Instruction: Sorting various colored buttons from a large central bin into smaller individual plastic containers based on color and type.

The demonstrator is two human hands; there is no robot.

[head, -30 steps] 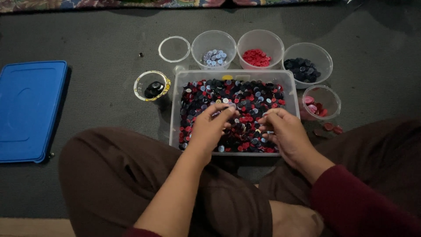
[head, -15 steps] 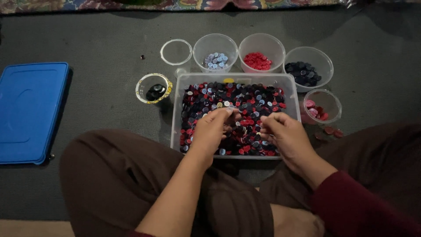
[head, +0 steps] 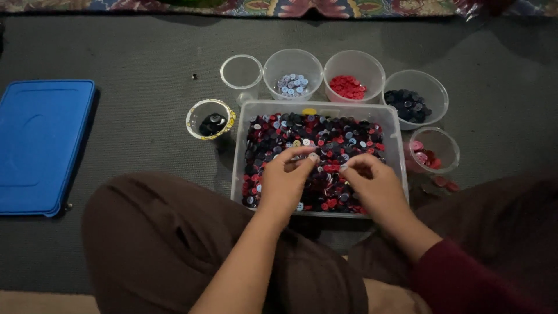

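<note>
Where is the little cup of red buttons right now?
In the head view, the cup of red buttons stands on the floor just behind the big clear bin, between the pale-blue-button cup and the dark-button cup.

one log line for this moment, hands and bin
left hand: pinching a pale button | right hand: fingertips in buttons | clear bin: mixed buttons

Single head-worn view, aimed steeply down from above, close over lap and clear bin (head: 237,152), grey mat (head: 139,87) seen beyond, patterned rug edge (head: 279,7) far.
</note>
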